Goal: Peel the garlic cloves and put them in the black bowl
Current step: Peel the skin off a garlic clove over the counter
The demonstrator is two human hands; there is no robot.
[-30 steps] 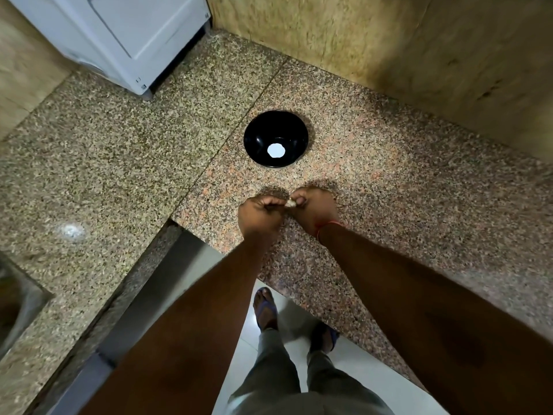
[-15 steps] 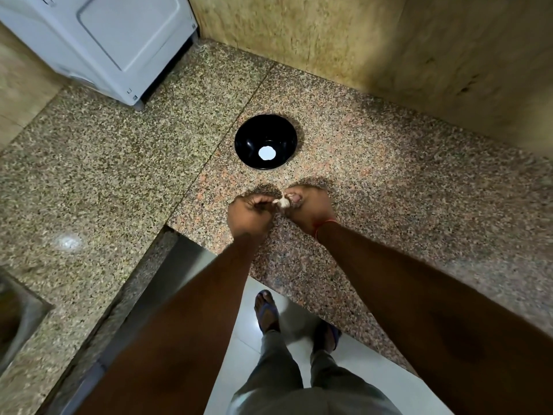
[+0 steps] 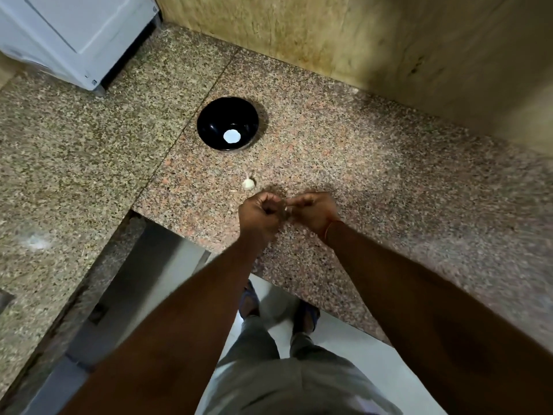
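The black bowl [image 3: 228,123] stands on the granite counter [image 3: 389,181], showing only a bright light reflection inside. A white garlic piece with a thin stem [image 3: 248,183] lies on the counter between the bowl and my hands. My left hand [image 3: 259,214] and my right hand [image 3: 312,211] meet fingertip to fingertip just above the counter's front part. Both have curled fingers pinching a small white garlic clove [image 3: 286,209], of which only a speck shows between them.
A white appliance [image 3: 74,34] stands at the back left. A tan wall [image 3: 359,40] backs the counter. The counter's front edge drops to a pale floor [image 3: 359,348] where my feet and grey trousers show. A metal panel [image 3: 143,283] sits below the left counter section.
The garlic piece that was held between my hands now lies on the counter in front of them. My hands have drawn back slightly and still pinch a small clove.
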